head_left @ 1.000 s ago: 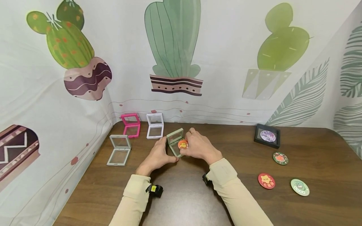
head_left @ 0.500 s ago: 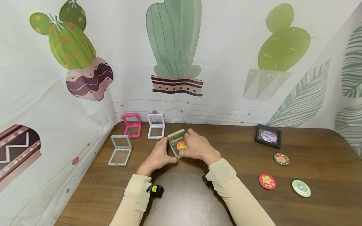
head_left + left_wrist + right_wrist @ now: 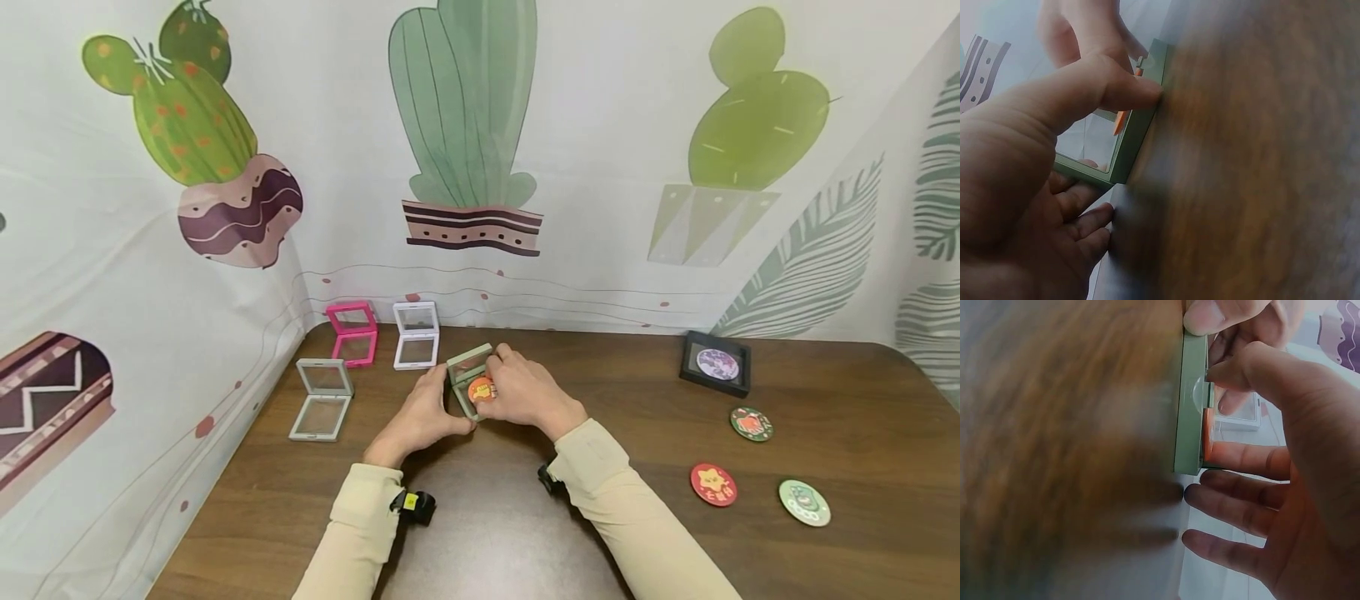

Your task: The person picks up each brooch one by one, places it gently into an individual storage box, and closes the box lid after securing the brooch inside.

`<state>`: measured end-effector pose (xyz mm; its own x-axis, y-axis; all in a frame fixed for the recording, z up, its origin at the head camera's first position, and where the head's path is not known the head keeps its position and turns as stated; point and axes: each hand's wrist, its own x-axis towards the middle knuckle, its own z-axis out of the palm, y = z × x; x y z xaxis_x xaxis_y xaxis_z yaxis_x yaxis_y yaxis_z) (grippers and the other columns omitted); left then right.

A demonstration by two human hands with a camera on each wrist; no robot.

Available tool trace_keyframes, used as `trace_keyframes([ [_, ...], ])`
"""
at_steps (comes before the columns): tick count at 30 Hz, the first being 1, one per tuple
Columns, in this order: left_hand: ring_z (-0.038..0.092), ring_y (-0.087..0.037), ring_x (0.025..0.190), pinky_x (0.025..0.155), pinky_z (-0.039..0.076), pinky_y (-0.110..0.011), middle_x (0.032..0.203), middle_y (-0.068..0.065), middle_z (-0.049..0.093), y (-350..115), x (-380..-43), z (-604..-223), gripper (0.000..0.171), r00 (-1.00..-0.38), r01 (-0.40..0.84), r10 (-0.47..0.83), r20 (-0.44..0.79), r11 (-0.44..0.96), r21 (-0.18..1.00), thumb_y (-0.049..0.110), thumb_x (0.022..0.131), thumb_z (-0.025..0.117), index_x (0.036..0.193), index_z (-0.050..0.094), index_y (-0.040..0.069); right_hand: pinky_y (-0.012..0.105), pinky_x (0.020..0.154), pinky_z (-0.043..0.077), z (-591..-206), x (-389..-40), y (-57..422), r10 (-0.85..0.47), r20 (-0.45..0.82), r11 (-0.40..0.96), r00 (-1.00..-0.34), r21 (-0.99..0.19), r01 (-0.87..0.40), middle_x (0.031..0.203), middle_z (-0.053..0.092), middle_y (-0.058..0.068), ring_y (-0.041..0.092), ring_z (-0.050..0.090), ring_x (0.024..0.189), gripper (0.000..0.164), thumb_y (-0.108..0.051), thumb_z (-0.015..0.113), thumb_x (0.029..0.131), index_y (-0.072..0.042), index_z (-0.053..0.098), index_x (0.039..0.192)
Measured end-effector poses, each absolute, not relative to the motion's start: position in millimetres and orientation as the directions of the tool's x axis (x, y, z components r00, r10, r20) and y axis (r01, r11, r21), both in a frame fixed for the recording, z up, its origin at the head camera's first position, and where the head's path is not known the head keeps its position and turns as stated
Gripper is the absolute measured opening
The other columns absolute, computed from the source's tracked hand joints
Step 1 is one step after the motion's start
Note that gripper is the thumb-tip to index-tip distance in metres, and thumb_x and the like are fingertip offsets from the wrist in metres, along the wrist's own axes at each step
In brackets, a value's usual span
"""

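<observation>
A green hinged display case [image 3: 470, 353] stands unfolded mid-table, its lid tilted up at the back. My left hand [image 3: 422, 415] grips its left side, thumb at the front edge [image 3: 1138, 134] and fingers around the back. Between thumb and fingers, my right hand [image 3: 527, 392] pinches a round orange badge [image 3: 480, 389] with a yellow figure, over the case's lower half. In the right wrist view the badge [image 3: 1208, 434] is edge-on, partly within the case rim [image 3: 1190, 406]. The hand hides the badge's right part, and I cannot tell whether it touches the film.
Pink [image 3: 356, 350], white [image 3: 417, 352] and grey [image 3: 320, 418] cases stand unfolded at left. On the right, a black case [image 3: 716, 386] holds a purple badge [image 3: 717, 363]. Dark green [image 3: 752, 424], red [image 3: 713, 484] and light green [image 3: 805, 502] badges lie nearby. A printed cloth hangs behind.
The orange badge has shifted slightly left relative to the green case and its tilt has changed in my right hand. My left hand has kept its hold; the whole view has drifted slightly.
</observation>
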<state>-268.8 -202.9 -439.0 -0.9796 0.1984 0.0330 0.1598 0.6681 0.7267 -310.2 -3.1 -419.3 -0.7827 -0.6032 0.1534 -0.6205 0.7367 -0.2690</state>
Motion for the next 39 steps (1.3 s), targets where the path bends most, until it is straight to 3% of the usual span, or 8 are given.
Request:
trace_keyframes([
  [7,0.048,-0.036,0.133,0.114,0.042,-0.053,0.141,-0.023,0.054,-203.7,-269.2,-439.8,0.097,-0.98,0.157,0.198,0.03,0.664,0.731,0.013,0.071,0.091,0.152,0.042,-0.008,0.04,0.072,0.055,-420.3,-311.4,-0.6,-0.619,0.159,0.713,-0.769,-0.296,-0.636,0.104,0.053,0.008,0.022,0.057,0.084,0.045,-0.035,0.08,0.086,-0.004,0.069,0.116],
  [13,0.049,-0.035,0.132,0.113,0.043,-0.053,0.139,-0.022,0.055,-204.1,-269.5,-440.8,0.096,-0.98,0.157,0.198,0.029,0.668,0.728,0.013,0.072,0.091,0.152,0.042,-0.007,0.039,0.074,0.054,-422.7,-314.2,3.3,-0.624,0.162,0.692,-0.764,-0.34,-0.637,0.106,0.056,0.007,0.021,0.057,0.085,0.036,-0.037,0.084,0.088,-0.009,0.07,0.107],
  [19,0.049,-0.035,0.134,0.114,0.043,-0.053,0.142,-0.021,0.054,-203.8,-269.5,-440.5,0.096,-0.98,0.149,0.197,0.02,0.667,0.73,0.014,0.073,0.091,0.153,0.042,-0.005,0.04,0.077,0.055,-423.1,-315.3,5.8,-0.617,0.151,0.683,-0.773,-0.386,-0.62,0.108,0.057,0.006,0.021,0.058,0.089,0.04,-0.041,0.086,0.088,-0.01,0.072,0.109],
  [23,0.048,-0.035,0.135,0.114,0.042,-0.054,0.142,-0.021,0.054,-204.0,-269.5,-439.6,0.096,-0.98,0.149,0.2,0.017,0.668,0.729,0.014,0.073,0.091,0.154,0.042,-0.005,0.038,0.083,0.055,-425.7,-319.5,10.8,-0.6,0.125,0.654,-0.79,-0.492,-0.575,0.108,0.058,0.003,0.019,0.058,0.094,0.045,-0.045,0.085,0.089,-0.009,0.07,0.112],
  [27,0.048,-0.036,0.135,0.115,0.041,-0.053,0.142,-0.022,0.054,-204.3,-270.5,-439.5,0.097,-0.978,0.162,0.205,0.028,0.673,0.722,0.014,0.072,0.092,0.154,0.042,-0.005,0.037,0.088,0.054,-429.3,-325.0,19.6,-0.562,0.11,0.566,-0.82,-0.672,-0.478,0.11,0.063,0.004,0.019,0.061,0.099,0.042,-0.04,0.082,0.094,-0.006,0.067,0.113],
  [32,0.048,-0.037,0.137,0.116,0.041,-0.052,0.144,-0.022,0.053,-204.8,-272.3,-441.2,0.1,-0.978,0.172,0.207,0.037,0.686,0.707,0.015,0.071,0.092,0.154,0.041,-0.006,0.04,0.087,0.056,-434.1,-328.3,28.6,-0.51,0.072,0.438,-0.857,-0.836,-0.33,0.119,0.068,0.008,0.022,0.064,0.107,0.044,-0.037,0.076,0.099,-0.006,0.064,0.129],
  [39,0.048,-0.036,0.137,0.116,0.041,-0.053,0.144,-0.022,0.054,-205.2,-271.7,-441.4,0.098,-0.978,0.164,0.205,0.029,0.678,0.716,0.015,0.072,0.091,0.154,0.042,-0.005,0.046,0.1,0.051,-441.6,-329.9,31.0,-0.503,0.049,0.367,-0.863,-0.892,-0.264,0.13,0.067,0.006,0.023,0.062,0.114,0.054,-0.044,0.067,0.105,-0.015,0.058,0.15],
])
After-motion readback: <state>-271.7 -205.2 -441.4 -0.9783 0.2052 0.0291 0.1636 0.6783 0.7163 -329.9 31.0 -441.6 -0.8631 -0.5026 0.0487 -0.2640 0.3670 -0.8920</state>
